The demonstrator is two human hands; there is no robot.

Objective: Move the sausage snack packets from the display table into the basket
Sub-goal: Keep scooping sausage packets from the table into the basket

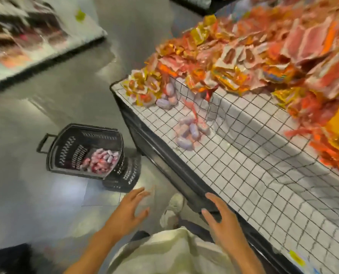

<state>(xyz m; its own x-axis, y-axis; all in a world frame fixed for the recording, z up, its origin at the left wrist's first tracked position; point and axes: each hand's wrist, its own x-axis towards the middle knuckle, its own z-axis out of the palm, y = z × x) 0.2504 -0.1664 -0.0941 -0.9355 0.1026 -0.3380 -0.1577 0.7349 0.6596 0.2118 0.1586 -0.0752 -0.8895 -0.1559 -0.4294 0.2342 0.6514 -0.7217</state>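
Both hands, left and right, hang released and holding nothing, while blur smears the packets on the worktop and in the basket.

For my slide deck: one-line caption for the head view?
Empty hands between floor basket and sausage packets on display table.

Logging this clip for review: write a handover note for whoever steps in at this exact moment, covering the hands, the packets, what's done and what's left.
Left hand: open, empty, over the floor.
Right hand: open, empty, at the display table edge.
Basket: on the floor left of the table, with a batch of sausage packets already inside.
Left: a netted cluster of packets on the bare table top, more at the far corner beside the orange snack pile.
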